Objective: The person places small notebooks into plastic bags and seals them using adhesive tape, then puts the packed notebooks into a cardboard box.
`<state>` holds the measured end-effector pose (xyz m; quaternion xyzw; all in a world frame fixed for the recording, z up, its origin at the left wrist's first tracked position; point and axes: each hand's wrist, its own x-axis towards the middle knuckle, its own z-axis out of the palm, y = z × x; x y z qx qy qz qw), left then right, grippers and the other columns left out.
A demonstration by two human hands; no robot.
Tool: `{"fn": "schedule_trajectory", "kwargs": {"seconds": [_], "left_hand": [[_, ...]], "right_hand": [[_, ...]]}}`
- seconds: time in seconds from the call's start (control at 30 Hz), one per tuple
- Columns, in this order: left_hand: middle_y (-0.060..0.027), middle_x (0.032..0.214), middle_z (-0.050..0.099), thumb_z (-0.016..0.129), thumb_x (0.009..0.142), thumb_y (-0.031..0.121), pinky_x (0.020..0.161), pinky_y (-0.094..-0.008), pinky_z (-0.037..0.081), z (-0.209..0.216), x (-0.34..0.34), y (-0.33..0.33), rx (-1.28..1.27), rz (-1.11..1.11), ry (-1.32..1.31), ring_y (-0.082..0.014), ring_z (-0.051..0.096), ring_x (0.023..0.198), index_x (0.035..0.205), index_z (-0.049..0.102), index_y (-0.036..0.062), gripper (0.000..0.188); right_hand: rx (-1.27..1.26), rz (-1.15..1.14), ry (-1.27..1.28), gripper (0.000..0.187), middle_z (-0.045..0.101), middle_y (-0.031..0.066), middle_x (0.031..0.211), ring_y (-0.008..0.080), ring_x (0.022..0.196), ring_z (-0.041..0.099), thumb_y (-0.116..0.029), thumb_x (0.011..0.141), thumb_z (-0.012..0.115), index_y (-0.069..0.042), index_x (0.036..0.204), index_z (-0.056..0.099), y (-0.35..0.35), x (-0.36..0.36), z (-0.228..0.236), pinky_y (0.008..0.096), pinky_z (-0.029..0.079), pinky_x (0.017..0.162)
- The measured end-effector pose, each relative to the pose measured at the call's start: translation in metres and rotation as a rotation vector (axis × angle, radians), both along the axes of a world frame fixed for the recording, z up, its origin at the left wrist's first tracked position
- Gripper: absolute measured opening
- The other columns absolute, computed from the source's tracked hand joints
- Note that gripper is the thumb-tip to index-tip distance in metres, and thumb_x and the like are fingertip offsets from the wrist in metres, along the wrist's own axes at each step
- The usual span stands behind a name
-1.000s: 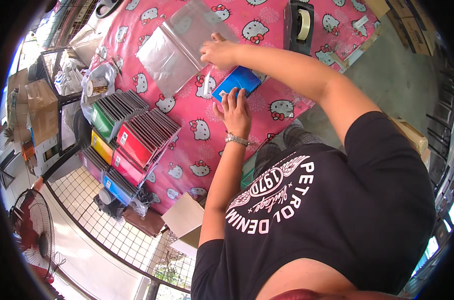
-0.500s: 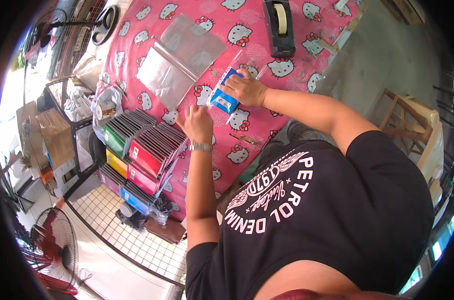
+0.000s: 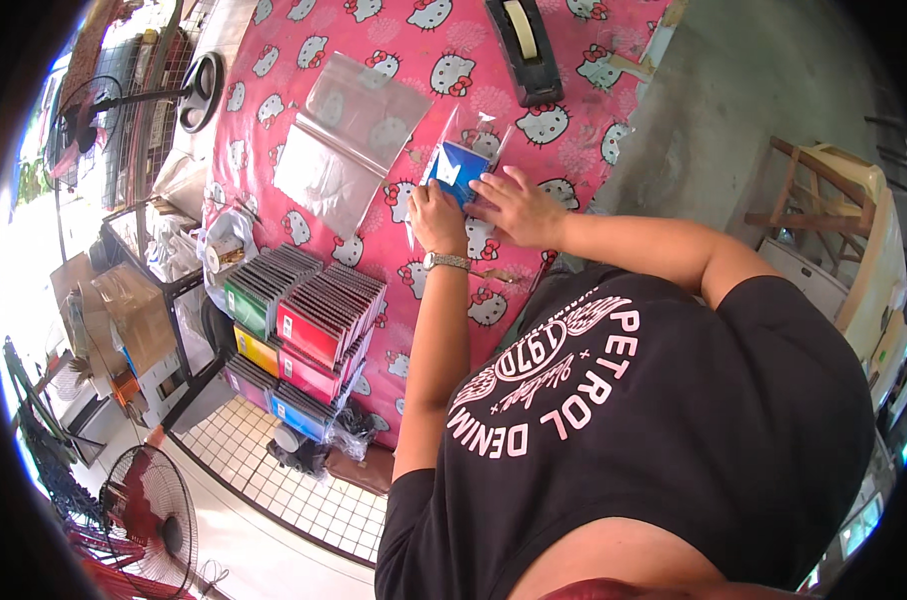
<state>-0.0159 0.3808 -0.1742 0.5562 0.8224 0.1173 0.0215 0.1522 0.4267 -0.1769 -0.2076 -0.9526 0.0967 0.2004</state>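
Note:
A small blue notebook [image 3: 456, 168] with a glossy highlight lies inside a clear plastic sleeve [image 3: 482, 128] on the table. My left hand [image 3: 437, 217], its wrist wearing a metal watch [image 3: 447, 261], has its fingers bent and pressed together on the notebook's near left corner. At its right edge my right hand [image 3: 521, 208] lies with fingers stretched out and apart, the fingertips touching the notebook. To the left on the table are larger clear plastic sleeves [image 3: 349, 150], spread flat and overlapping.
Stacks of spiral-edged notebooks [image 3: 314, 335] in several colours stand at the table's left near edge. A black tape dispenser [image 3: 534, 75] sits at the far side of the pink patterned tablecloth [image 3: 444, 75]. A fan [image 3: 154, 520] stands lower left, a wooden chair [image 3: 824, 200] at right.
My left hand has come from beside the packet onto its near left corner. My right hand has slid off the notebook's top to its right edge and spread its fingers. The view has shifted slightly.

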Motion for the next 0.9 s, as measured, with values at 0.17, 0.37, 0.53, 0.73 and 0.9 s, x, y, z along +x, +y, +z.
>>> {"fn": "schedule_trajectory", "kwargs": {"seconds": [0.17,0.37,0.53,0.73,0.9], "left_hand": [[-0.0149,0.092,0.063,0.055,0.083,0.011,0.075,-0.0427,0.053,0.025,0.0,0.013,-0.195,-0.075,-0.04,-0.0326,0.061,0.092,0.087,0.067,0.0015,0.016],[-0.0126,0.097,0.062,0.056,0.084,0.014,0.075,-0.0409,0.054,0.024,0.007,0.016,-0.335,-0.109,0.051,-0.0297,0.061,0.097,0.09,0.066,0.0028,0.016],[-0.0134,0.096,0.061,0.05,0.09,0.01,0.073,-0.0375,0.054,0.022,0.011,0.017,-0.352,-0.156,0.16,-0.028,0.061,0.093,0.097,0.062,-0.0026,0.019],[-0.0176,0.101,0.058,0.05,0.09,0.015,0.08,-0.0375,0.052,0.008,0.023,0.002,-0.237,-0.194,0.234,-0.0312,0.059,0.095,0.113,0.055,-0.0127,0.036],[-0.0193,0.109,0.052,0.059,0.086,0.02,0.089,-0.038,0.048,0.007,0.03,-0.006,-0.252,-0.212,0.238,-0.0337,0.053,0.104,0.129,0.042,-0.0171,0.058]], "right_hand": [[0.039,0.074,-0.175,0.082,0.041,0.0183,0.143,0.0347,0.143,0.02,-0.068,0.069,0.059,-0.01,0.128,0.056,-0.003,-0.006,-0.01,0.0622,-0.003,0.112],[-0.141,0.09,-0.302,0.081,0.041,0.0171,0.144,0.0356,0.144,0.017,-0.062,0.075,0.06,-0.005,0.131,0.053,0.002,-0.038,0.008,0.0664,-0.002,0.111],[-0.22,0.117,0.051,0.054,0.055,0.011,0.128,0.0302,0.129,0.043,-0.052,0.079,0.064,-0.009,0.112,0.066,0.049,-0.005,0.005,0.0575,0.028,0.106],[-0.999,-0.884,0.522,0.022,0.062,0.01,0.086,0.017,0.07,0.06,-0.021,0.086,0.068,-0.001,0.093,0.066,0.147,0.05,0.015,0.0315,0.049,0.061],[-1.501,-0.89,1.015,0.017,0.057,0.0011,0.075,0.0081,0.066,0.055,-0.02,0.09,0.065,-0.003,0.088,0.065,0.142,0.043,0.005,0.0245,0.048,0.06]]}}
